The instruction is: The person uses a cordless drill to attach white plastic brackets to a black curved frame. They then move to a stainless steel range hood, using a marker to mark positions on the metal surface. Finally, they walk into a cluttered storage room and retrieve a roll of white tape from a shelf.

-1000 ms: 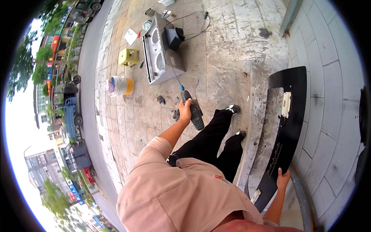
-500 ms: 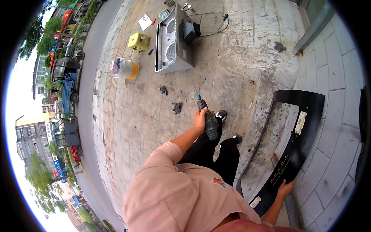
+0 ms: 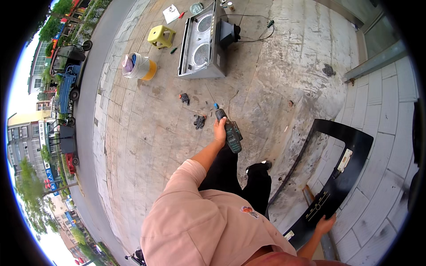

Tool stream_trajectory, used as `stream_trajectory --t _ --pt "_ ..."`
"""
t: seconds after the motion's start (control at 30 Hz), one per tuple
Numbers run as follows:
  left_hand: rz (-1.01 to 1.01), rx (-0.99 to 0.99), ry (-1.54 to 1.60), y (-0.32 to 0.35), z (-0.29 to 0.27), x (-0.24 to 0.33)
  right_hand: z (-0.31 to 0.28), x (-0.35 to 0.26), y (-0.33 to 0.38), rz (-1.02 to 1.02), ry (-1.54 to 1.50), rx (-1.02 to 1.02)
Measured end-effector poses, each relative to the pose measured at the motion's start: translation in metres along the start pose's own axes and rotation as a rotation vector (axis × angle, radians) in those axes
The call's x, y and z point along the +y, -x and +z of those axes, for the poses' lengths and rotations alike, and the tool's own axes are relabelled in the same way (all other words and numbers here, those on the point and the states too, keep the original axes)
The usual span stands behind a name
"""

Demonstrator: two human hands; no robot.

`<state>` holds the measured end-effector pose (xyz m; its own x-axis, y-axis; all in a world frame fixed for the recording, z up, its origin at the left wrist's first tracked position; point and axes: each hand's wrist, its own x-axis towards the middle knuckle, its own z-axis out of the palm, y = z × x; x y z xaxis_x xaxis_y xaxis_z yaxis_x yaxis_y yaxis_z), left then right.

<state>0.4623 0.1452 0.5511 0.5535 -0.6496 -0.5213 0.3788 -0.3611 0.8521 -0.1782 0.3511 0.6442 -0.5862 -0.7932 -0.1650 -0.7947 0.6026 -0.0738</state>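
My left hand (image 3: 219,130) grips a dark green cordless drill (image 3: 233,137) with a blue collar and a long thin bit, held out in front of me above the pavement. Low on the right, my right hand (image 3: 327,224) has its fingers wrapped round the edge of a long black curved panel (image 3: 335,184). That panel has a big cut-out, pale rectangular fittings and line markings on its face. Farther ahead, a silver range hood (image 3: 213,48) lies on the ground, its two round mesh grilles and black outlet showing.
A yellow stool (image 3: 160,36) and a yellow-and-white bucket (image 3: 143,66) stand left of the hood. Dark crumpled gloves (image 3: 199,121) lie ahead of me. A cable (image 3: 262,39) trails beyond. A tiled wall (image 3: 377,177) rises on the right; parked vehicles (image 3: 69,88) line the road.
The drill in my left hand has shifted left, and its bit tilts more to the left. My feet have stepped, and the view has moved. My right hand still grips the panel.
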Motion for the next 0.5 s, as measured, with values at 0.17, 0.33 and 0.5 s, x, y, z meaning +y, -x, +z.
stream_trajectory --t 0.17,0.33,0.5 --pt "-0.012 0.118 -0.009 -0.116 -0.098 -0.002 0.021 -0.118 0.06 0.16 -0.521 -0.271" --pt "-0.172 0.349 0.072 -0.23 -0.237 -0.01 0.094 -0.266 0.137 0.042 -0.396 -0.444" --pt "-0.296 0.508 0.408 -0.283 -0.376 -0.002 0.139 -0.448 0.14 -0.135 -0.447 -0.675"
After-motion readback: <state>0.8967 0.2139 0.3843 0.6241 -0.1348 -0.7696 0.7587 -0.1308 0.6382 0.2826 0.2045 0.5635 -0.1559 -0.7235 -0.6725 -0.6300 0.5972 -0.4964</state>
